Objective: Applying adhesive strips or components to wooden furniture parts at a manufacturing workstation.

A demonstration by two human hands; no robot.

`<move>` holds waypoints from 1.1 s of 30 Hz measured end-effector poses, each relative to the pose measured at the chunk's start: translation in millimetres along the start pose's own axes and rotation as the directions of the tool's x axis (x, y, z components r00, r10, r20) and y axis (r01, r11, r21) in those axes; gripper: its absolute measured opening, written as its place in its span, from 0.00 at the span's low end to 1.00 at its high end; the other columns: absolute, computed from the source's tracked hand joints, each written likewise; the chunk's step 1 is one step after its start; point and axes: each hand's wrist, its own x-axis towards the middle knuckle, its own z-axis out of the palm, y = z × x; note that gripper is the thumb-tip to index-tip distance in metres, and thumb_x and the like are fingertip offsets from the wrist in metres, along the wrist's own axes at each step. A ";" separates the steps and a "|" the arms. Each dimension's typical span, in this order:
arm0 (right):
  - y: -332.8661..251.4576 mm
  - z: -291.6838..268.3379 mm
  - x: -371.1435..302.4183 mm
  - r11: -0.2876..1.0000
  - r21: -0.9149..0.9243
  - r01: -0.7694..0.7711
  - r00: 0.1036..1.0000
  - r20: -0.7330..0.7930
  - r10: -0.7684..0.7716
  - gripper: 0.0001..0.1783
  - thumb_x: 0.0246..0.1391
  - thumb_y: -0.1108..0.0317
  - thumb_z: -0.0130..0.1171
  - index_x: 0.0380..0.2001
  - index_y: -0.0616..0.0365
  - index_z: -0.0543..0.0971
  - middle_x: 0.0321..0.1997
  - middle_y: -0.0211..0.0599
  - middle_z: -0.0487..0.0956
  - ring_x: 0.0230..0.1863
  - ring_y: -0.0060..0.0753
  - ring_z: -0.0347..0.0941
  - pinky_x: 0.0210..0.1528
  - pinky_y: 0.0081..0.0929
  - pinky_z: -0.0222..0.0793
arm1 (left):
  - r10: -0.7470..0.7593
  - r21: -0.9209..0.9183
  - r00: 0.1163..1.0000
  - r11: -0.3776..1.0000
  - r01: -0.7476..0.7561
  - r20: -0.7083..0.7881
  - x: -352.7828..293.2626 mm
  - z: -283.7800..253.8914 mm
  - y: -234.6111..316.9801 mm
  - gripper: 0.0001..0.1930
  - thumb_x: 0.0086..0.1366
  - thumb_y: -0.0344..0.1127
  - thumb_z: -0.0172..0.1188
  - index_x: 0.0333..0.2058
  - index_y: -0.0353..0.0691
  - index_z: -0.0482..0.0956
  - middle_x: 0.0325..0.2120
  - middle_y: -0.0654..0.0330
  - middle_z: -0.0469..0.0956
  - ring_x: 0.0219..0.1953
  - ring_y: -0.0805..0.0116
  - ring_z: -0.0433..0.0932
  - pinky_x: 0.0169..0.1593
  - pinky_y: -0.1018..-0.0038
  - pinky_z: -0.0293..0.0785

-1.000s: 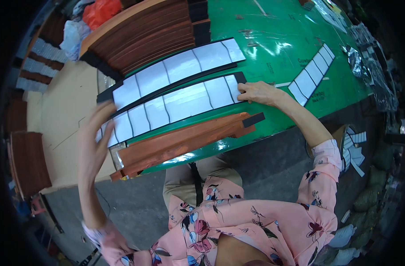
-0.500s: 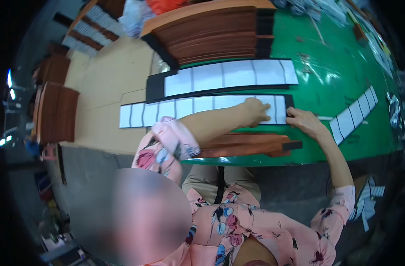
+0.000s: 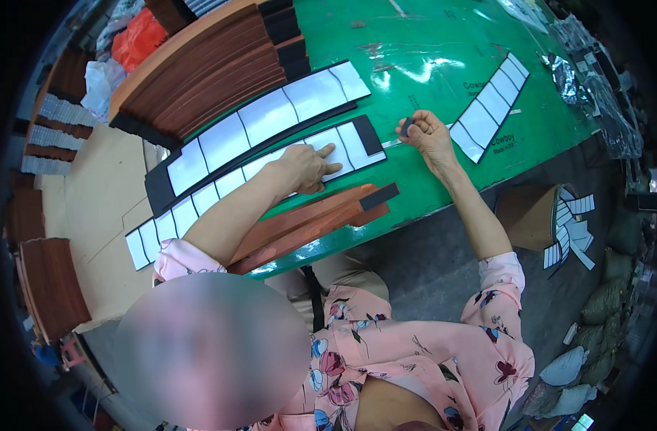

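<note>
My left hand (image 3: 307, 169) lies on a long strip of white backing-paper segments (image 3: 352, 146), its fingers stretched out and holding nothing. A bare black patch (image 3: 369, 136) shows at the strip's right end. Off that end, my right hand (image 3: 432, 142) pinches a small dark piece (image 3: 406, 128) between thumb and fingers, raised over the green table. Just behind lies a second white-and-black strip (image 3: 271, 111), roughly parallel to the first. Nearer me are brown wood-look pieces (image 3: 299, 219) with a black patch on one end.
A tall stack of brown pieces (image 3: 213, 79) stands at the back left, beside red (image 3: 141, 39) and white plastic bags. A short white strip (image 3: 490, 108) lies on the green table top (image 3: 414, 179) to the right. Below the edge, a carton (image 3: 526, 215) holds paper offcuts.
The view has turned, tilting the table. My right hand has come away from the strip's right end with a small dark piece in it; my left hand stays on the strip.
</note>
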 end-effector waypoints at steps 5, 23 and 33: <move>-53.6 28.6 -24.7 0.986 0.057 0.159 0.981 0.103 -0.164 0.18 0.50 0.70 0.61 0.43 0.61 0.70 0.42 0.40 0.76 0.42 0.31 0.75 0.44 0.26 0.74 | -0.056 -0.194 0.966 0.981 0.006 -0.254 -46.5 -24.0 -24.9 0.28 0.57 0.40 0.58 0.58 0.52 0.63 0.59 0.48 0.58 0.47 0.47 0.73 0.50 0.60 0.70; -32.1 249.4 -134.0 0.889 -0.268 0.372 0.774 0.619 -0.138 0.15 0.42 0.82 0.62 0.37 0.66 0.77 0.39 0.35 0.76 0.41 0.24 0.73 0.45 0.19 0.70 | -0.787 -0.813 0.205 0.557 -0.168 -0.582 -324.0 126.2 83.0 0.19 0.54 0.31 0.62 0.46 0.37 0.74 0.43 0.58 0.74 0.49 0.66 0.69 0.54 0.71 0.62; 11.2 362.1 -145.3 0.544 -0.385 0.746 0.556 0.810 -0.189 0.15 0.39 0.77 0.64 0.35 0.58 0.79 0.34 0.36 0.79 0.36 0.32 0.75 0.36 0.24 0.71 | -0.864 -0.791 0.067 0.423 -0.442 -0.499 -293.2 163.3 83.0 0.17 0.51 0.33 0.66 0.40 0.37 0.76 0.36 0.64 0.73 0.39 0.73 0.69 0.42 0.77 0.63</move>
